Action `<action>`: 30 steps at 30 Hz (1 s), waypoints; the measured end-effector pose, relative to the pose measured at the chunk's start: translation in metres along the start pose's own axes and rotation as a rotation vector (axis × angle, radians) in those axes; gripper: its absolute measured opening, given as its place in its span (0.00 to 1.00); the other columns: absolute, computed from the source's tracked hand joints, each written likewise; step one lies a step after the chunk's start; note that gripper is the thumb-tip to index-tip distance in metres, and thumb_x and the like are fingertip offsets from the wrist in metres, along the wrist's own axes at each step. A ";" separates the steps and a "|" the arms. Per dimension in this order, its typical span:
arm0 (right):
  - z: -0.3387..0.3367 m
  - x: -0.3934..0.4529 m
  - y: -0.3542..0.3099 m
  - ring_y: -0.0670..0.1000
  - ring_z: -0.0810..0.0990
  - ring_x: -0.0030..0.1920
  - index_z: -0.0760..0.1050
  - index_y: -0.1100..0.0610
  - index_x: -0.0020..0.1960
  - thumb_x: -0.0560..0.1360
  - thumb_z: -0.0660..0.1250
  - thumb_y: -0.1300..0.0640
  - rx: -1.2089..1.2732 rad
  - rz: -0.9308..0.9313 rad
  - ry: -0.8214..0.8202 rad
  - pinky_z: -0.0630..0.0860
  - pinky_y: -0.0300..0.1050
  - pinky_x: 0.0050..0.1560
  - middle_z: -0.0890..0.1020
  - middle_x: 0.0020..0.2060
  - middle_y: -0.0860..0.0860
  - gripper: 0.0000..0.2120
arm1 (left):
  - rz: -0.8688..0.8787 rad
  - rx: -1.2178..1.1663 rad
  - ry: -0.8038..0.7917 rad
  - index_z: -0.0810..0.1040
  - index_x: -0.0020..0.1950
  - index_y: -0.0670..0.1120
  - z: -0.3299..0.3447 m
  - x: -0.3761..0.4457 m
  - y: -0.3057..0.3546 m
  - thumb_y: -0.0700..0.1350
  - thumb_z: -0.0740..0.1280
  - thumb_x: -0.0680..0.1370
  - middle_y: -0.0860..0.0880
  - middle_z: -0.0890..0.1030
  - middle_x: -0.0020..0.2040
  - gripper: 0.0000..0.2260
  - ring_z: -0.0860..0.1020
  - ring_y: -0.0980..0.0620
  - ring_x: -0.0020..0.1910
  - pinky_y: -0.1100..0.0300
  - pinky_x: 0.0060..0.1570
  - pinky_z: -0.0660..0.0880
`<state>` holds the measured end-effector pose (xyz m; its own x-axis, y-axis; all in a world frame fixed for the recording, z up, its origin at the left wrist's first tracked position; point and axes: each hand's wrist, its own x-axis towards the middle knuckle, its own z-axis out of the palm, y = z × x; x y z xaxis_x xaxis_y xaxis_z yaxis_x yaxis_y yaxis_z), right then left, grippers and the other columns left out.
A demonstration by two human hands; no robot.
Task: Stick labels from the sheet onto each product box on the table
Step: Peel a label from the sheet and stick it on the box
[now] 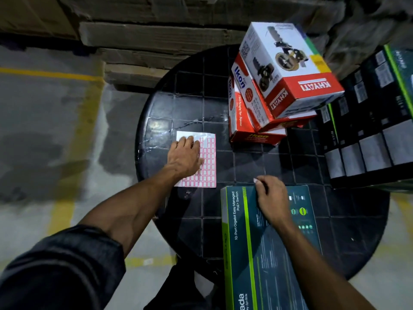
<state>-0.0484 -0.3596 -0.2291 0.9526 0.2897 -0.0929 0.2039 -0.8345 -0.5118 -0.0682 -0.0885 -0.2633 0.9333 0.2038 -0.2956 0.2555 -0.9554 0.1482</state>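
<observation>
Sheet (206, 163) w/ red-bordered labels lay on desk (245, 162); left hand (185, 156) flat on it, right hand (271, 199) pinched label (255, 180) over teal box (268, 249).

The left hand (185, 156) is lying flat on the label sheet (206, 163), pressing it to the round black desk (245, 162). The right hand (271, 199) is pinching a small white label (255, 180) over the far end of the teal switch box (266, 249). Red-and-white boxes (274, 86) are sitting stacked beyond.

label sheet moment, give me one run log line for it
left hand flat on label sheet | right hand pinching a label over switch box | label not yet stuck
</observation>
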 end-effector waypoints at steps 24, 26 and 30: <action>-0.003 0.002 0.004 0.56 0.77 0.46 0.80 0.59 0.48 0.82 0.59 0.57 -0.038 -0.099 0.007 0.65 0.49 0.57 0.82 0.43 0.55 0.13 | -0.027 -0.466 0.084 0.66 0.74 0.43 -0.014 -0.067 0.095 0.49 0.56 0.83 0.43 0.71 0.71 0.20 0.70 0.44 0.68 0.51 0.66 0.65; -0.015 0.007 0.017 0.58 0.78 0.48 0.81 0.60 0.49 0.83 0.58 0.56 -0.024 -0.115 -0.044 0.65 0.50 0.56 0.83 0.45 0.56 0.14 | -0.026 -0.505 0.042 0.65 0.74 0.44 -0.009 -0.097 0.118 0.50 0.56 0.83 0.44 0.70 0.71 0.20 0.70 0.44 0.67 0.50 0.65 0.67; -0.044 0.018 0.059 0.61 0.79 0.48 0.79 0.60 0.47 0.82 0.57 0.54 -0.129 -0.144 -0.097 0.68 0.52 0.52 0.83 0.45 0.58 0.16 | -0.099 -0.504 -0.028 0.56 0.78 0.48 0.005 -0.124 0.153 0.54 0.59 0.82 0.47 0.53 0.79 0.27 0.63 0.42 0.73 0.47 0.69 0.65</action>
<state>-0.0093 -0.4239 -0.2234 0.8867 0.4486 -0.1117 0.3694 -0.8327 -0.4125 -0.1464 -0.2615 -0.2090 0.8929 0.2758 -0.3558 0.4389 -0.7088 0.5522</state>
